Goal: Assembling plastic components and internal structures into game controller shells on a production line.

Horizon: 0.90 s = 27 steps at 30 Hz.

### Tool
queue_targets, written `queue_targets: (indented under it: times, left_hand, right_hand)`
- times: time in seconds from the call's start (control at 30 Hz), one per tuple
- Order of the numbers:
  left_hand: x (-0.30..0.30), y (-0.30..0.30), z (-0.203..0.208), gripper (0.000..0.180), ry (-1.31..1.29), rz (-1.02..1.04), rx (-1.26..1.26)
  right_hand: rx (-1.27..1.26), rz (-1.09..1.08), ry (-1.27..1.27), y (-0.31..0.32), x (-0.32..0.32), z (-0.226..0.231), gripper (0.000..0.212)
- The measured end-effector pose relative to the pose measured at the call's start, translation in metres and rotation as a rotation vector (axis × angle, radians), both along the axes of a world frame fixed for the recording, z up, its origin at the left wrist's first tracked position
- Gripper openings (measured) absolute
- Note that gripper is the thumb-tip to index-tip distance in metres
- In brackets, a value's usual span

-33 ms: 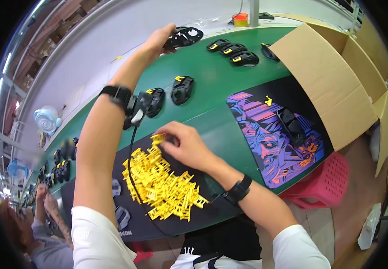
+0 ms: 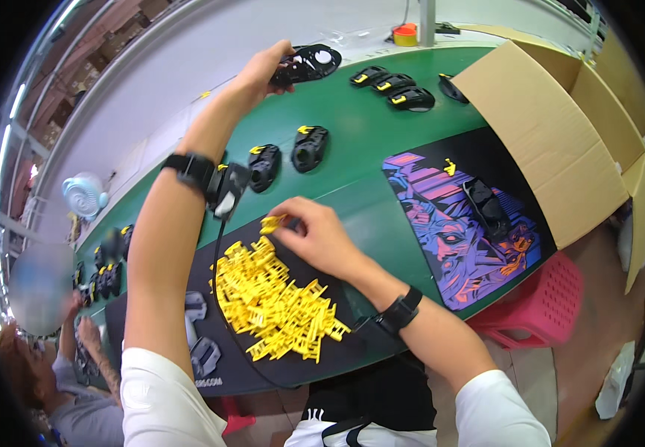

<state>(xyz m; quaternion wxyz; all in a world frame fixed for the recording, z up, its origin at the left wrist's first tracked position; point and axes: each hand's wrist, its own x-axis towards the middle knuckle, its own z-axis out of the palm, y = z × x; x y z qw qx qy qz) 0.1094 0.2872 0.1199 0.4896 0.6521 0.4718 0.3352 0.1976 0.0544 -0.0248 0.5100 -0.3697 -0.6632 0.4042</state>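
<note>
My left hand (image 2: pixel 261 73) reaches to the far side of the green table and grips a black plastic shell (image 2: pixel 315 62) by its near end. Closer in, my right hand (image 2: pixel 321 237) pinches a small yellow plastic clip (image 2: pixel 271 223) between thumb and fingers. Just below that hand, a heap of similar yellow clips (image 2: pixel 270 305) lies on a black mat. Between my hands, two black shells (image 2: pixel 310 151) with yellow clips on them rest on the green surface (image 2: pixel 360 141). A dark box on a cable is strapped at my left wrist.
Several more shells (image 2: pixel 412 99) sit at the far side. A printed mat (image 2: pixel 442 261) at right carries a black shell (image 2: pixel 486 210) and one yellow piece (image 2: pixel 450 167). Beyond it are an open cardboard box (image 2: pixel 538 141) and a pink stool (image 2: pixel 553 298). Another person (image 2: pixel 84 413) sits at left.
The view has shifted slightly, so the table contents appear a little further right. Both hands keep hold of the same pieces.
</note>
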Motion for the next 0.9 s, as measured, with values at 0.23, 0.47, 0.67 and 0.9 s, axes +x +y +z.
queue_targets:
  times: [0.23,0.47,0.67,0.9]
  left_hand:
    - [-0.101,-0.184,-0.035,0.038,-0.507,0.126,-0.07]
    - [-0.141,-0.252,-0.107,0.08,-0.743,0.019,-0.097]
    - [-0.135,-0.275,-0.096,0.073,-0.44,0.063,-0.028]
    - [-0.127,-0.284,-0.1,0.066,-0.359,-0.057,0.042]
  right_hand:
    - [-0.131,-0.145,0.244,0.009,0.001,-0.012,0.014]
    - [-0.079,-0.146,0.566,0.014,0.035,0.01,0.014]
    - [0.058,-0.072,0.402,-0.01,0.042,0.045,0.02]
    - [0.326,0.002,-0.281,-0.028,0.016,0.056,0.017]
